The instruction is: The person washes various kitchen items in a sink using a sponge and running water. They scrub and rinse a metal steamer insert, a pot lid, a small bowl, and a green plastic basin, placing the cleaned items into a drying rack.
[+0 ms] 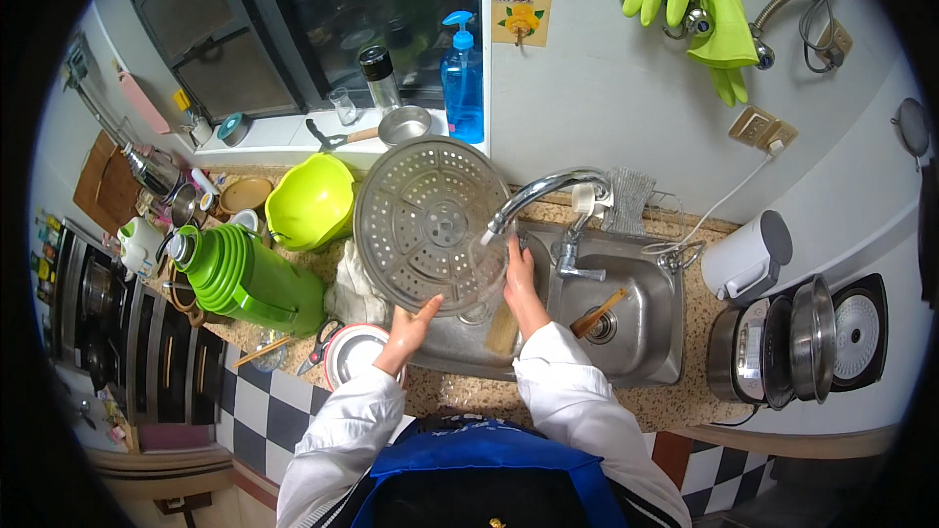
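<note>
A round metal steamer tray (411,235) with many holes is held up over the left basin of the steel sink (440,352). My left hand (411,330) grips its lower rim, thumb on the upper face. At the tray's right edge, my right hand (522,282) holds the rim, its fingers partly hidden behind the tray. From the chrome faucet (546,189), water runs onto the tray's right part. Below the tray, a tan scrub brush (503,330) lies in the left basin. In the right basin, a wooden-handled tool (598,314) rests across the drain.
Left of the sink stand a green thermos (257,286), a lime-green colander bowl (312,202), scissors (320,346) and a white bowl (356,354). On the sill are a blue soap bottle (462,92) and a metal ladle (403,126). A white kettle (748,257) and a rice cooker (737,352) stand right.
</note>
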`<state>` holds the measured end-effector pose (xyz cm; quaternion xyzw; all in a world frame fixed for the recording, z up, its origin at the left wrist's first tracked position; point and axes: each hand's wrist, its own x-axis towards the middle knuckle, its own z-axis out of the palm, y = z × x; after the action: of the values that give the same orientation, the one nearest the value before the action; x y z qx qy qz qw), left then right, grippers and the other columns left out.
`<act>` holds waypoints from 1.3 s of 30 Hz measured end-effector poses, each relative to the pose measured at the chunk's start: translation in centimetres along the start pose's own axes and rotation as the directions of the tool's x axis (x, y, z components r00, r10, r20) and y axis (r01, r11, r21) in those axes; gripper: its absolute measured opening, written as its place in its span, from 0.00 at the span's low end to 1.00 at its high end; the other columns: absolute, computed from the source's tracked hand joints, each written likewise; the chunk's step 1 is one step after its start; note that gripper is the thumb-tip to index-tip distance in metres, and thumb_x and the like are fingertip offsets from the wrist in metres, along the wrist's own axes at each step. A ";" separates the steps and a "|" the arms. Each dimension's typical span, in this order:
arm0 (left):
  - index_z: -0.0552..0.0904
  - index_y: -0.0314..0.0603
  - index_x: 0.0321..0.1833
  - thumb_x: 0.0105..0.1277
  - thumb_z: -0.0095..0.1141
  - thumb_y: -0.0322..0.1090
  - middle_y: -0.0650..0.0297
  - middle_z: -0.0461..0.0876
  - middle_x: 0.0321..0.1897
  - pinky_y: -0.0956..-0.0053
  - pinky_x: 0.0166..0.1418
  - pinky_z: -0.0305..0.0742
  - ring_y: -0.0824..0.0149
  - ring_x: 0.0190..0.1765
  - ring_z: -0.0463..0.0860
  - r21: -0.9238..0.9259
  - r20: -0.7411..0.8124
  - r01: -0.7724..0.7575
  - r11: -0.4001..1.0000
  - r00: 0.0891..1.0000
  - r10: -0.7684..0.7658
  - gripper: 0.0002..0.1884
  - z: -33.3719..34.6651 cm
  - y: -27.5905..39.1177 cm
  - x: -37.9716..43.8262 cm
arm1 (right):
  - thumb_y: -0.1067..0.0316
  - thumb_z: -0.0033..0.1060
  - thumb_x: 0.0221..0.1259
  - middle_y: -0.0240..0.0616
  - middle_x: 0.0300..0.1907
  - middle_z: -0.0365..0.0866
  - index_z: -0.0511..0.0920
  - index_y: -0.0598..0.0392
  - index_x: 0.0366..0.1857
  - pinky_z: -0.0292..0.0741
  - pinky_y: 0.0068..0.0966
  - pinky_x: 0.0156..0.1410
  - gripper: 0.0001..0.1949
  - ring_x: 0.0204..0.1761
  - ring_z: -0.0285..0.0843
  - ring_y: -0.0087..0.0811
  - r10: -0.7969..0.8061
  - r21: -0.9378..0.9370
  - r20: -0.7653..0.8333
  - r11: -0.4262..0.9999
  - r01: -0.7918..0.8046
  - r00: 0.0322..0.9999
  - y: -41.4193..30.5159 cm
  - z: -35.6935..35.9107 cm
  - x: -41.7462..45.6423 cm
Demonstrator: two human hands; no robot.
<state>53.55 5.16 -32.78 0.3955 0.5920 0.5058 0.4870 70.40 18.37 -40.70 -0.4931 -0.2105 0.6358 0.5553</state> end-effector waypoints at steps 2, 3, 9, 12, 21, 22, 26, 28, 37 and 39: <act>0.78 0.32 0.48 0.64 0.59 0.31 0.64 0.81 0.45 0.77 0.53 0.70 0.72 0.47 0.77 -0.077 -0.030 -0.024 0.997 0.999 0.022 0.13 1.5 -1.2 -0.3 | 0.48 0.53 0.65 0.39 0.59 0.69 0.65 0.62 0.59 0.64 0.29 0.62 0.29 0.58 0.67 0.31 0.025 0.086 -0.054 0.996 -0.020 0.998 0.5 -0.3 -1.0; 0.79 0.32 0.48 0.64 0.59 0.31 0.64 0.81 0.45 0.77 0.53 0.70 0.72 0.47 0.77 -0.115 -0.044 -0.037 0.993 0.999 0.032 0.13 2.2 -1.6 -0.4 | 0.47 0.52 0.65 0.38 0.59 0.69 0.65 0.60 0.60 0.65 0.31 0.62 0.29 0.58 0.67 0.31 0.031 0.046 -0.070 0.999 -0.027 0.997 1.4 -0.5 -1.1; 0.78 0.32 0.49 0.65 0.58 0.30 0.64 0.80 0.46 0.77 0.52 0.71 0.72 0.47 0.77 -0.157 -0.175 -0.077 0.985 0.983 0.049 0.13 5.1 -4.0 1.1 | 0.45 0.49 0.66 0.42 0.59 0.68 0.61 0.62 0.62 0.63 0.31 0.63 0.31 0.59 0.66 0.35 0.243 0.148 -0.075 0.962 -0.230 0.967 1.6 3.3 -9.6; 0.76 0.32 0.53 0.65 0.57 0.30 0.63 0.78 0.50 0.75 0.54 0.71 0.71 0.50 0.76 -0.091 -0.074 -0.029 0.995 0.997 0.023 0.15 4.5 -3.2 1.4 | 0.48 0.50 0.66 0.38 0.55 0.71 0.65 0.60 0.58 0.65 0.29 0.60 0.27 0.56 0.68 0.32 0.213 0.256 -0.013 0.945 -0.203 0.977 3.6 2.5 -8.7; 0.76 0.32 0.52 0.64 0.58 0.34 0.61 0.81 0.44 0.79 0.41 0.76 0.72 0.41 0.80 0.233 0.369 -0.060 0.971 0.929 -0.031 0.17 -3.9 2.8 1.7 | 0.50 0.56 0.64 0.32 0.44 0.76 0.72 0.58 0.48 0.67 0.25 0.51 0.21 0.45 0.70 0.24 0.015 -0.009 -0.063 1.000 -0.015 0.998 3.0 -0.7 -2.6; 0.75 0.32 0.53 0.64 0.58 0.35 0.60 0.81 0.43 0.80 0.34 0.75 0.73 0.40 0.80 0.088 0.375 0.020 0.996 0.926 -0.052 0.18 -3.8 3.6 1.6 | 0.49 0.56 0.64 0.33 0.44 0.76 0.72 0.58 0.48 0.67 0.25 0.51 0.21 0.46 0.69 0.25 0.020 -0.029 -0.057 0.999 -0.022 0.998 2.9 -0.5 -2.5; 0.77 0.32 0.52 0.60 0.63 0.31 0.62 0.80 0.47 0.76 0.52 0.71 0.70 0.48 0.77 0.069 -0.087 -0.097 0.993 0.991 0.103 0.18 0.3 2.8 1.2 | 0.48 0.57 0.62 0.33 0.47 0.74 0.70 0.55 0.51 0.69 0.28 0.50 0.23 0.47 0.70 0.27 0.082 0.099 -0.067 0.992 -0.075 0.994 4.0 2.1 -4.5; 0.75 0.32 0.55 0.61 0.61 0.30 0.62 0.79 0.49 0.74 0.56 0.68 0.69 0.51 0.75 -0.054 -0.151 -0.100 0.993 0.984 0.091 0.20 2.2 -1.1 1.9 | 0.47 0.59 0.61 0.31 0.49 0.73 0.69 0.51 0.53 0.70 0.32 0.48 0.23 0.48 0.71 0.28 0.165 0.239 -0.053 0.960 -0.148 0.985 7.3 2.5 -5.1; 0.77 0.34 0.53 0.62 0.59 0.29 0.61 0.81 0.47 0.74 0.56 0.71 0.67 0.52 0.77 0.272 0.367 0.066 0.960 0.915 -0.166 0.17 -3.9 3.9 1.8 | 0.47 0.59 0.61 0.26 0.32 0.74 0.76 0.55 0.37 0.66 0.24 0.42 0.19 0.35 0.66 0.22 0.002 -0.025 -0.140 1.000 -0.005 0.990 4.4 -3.2 -2.1; 0.77 0.35 0.54 0.63 0.59 0.30 0.61 0.81 0.47 0.74 0.54 0.73 0.68 0.51 0.77 0.240 0.379 0.330 0.913 0.834 -0.401 0.17 -4.9 5.2 2.6 | 0.50 0.60 0.61 0.26 0.33 0.75 0.76 0.54 0.39 0.66 0.24 0.42 0.17 0.36 0.67 0.22 -0.028 -0.087 -0.130 0.996 0.016 0.991 3.9 -3.2 -1.9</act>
<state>48.07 7.51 -28.09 0.4128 0.5774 0.2553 0.6565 71.01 14.61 -44.55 -0.5548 -0.2063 0.5863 0.5531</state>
